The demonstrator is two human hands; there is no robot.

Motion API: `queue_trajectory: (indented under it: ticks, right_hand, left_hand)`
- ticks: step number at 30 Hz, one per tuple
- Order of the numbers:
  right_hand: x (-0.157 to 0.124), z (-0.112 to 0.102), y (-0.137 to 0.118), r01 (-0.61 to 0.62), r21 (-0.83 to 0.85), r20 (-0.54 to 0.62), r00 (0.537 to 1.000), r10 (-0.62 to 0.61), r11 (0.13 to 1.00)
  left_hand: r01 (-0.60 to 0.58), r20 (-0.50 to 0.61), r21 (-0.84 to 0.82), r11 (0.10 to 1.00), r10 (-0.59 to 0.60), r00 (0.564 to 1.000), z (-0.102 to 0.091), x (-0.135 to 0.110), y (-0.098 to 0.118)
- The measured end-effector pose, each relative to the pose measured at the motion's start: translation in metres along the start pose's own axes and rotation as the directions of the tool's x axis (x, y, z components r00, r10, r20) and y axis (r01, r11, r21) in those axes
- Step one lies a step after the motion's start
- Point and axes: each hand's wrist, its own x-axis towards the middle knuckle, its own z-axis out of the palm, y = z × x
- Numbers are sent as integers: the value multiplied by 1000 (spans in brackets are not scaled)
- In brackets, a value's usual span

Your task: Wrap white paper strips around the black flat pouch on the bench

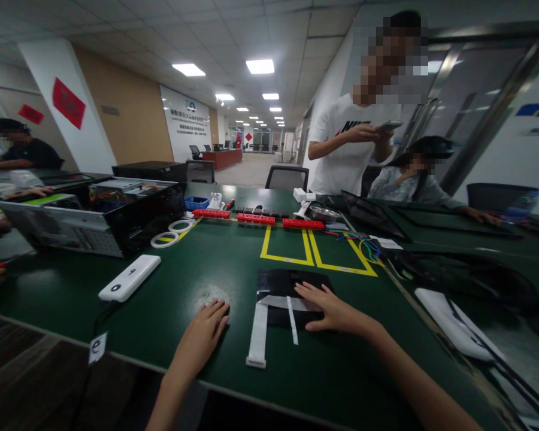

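A flat black panel (273, 280) lies on the green table in front of me, with a clear strip of film or tape across it. From its near side a wide white ribbon cable (258, 335) runs toward me and ends in a connector. A narrower white strip (293, 323) lies to the right of it. My right hand (326, 305) rests on the panel's right part, fingers spread, holding nothing. My left hand (205, 329) lies flat on the table left of the ribbon cable, fingers stretched out and empty.
A white power bank-like block (130, 278) and an opened computer case (94, 209) stand left. Red bins (256, 218), yellow tape outlines (287, 260) and coloured wires (371, 248) lie beyond the panel. A standing person (345, 137) holds a phone; others sit nearby.
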Motion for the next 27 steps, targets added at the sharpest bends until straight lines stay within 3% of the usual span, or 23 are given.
queue_trajectory:
  ticks: [10, 18, 22, 27]
  right_hand:
    - [-58, -46, 86, -253, 111, -25, 966, 257, 961]
    - [-104, -57, 129, -427, 131, -131, 887, 443, 895]
    - [-111, -57, 140, -441, 130, -160, 875, 458, 888]
    - [-102, -60, 133, -462, 102, -173, 864, 473, 881]
  left_hand:
    - [-1, -14, -4, 1000, 1, 1000, -1, -1, 1]
    - [-10, -9, 5, 1000, 10, 1000, 0, -1, -1]
    - [-5, 2, 5, 1000, 5, 1000, -2, -1, 1]
    - [-9, -3, -8, 1000, 8, 1000, -1, -1, 0]
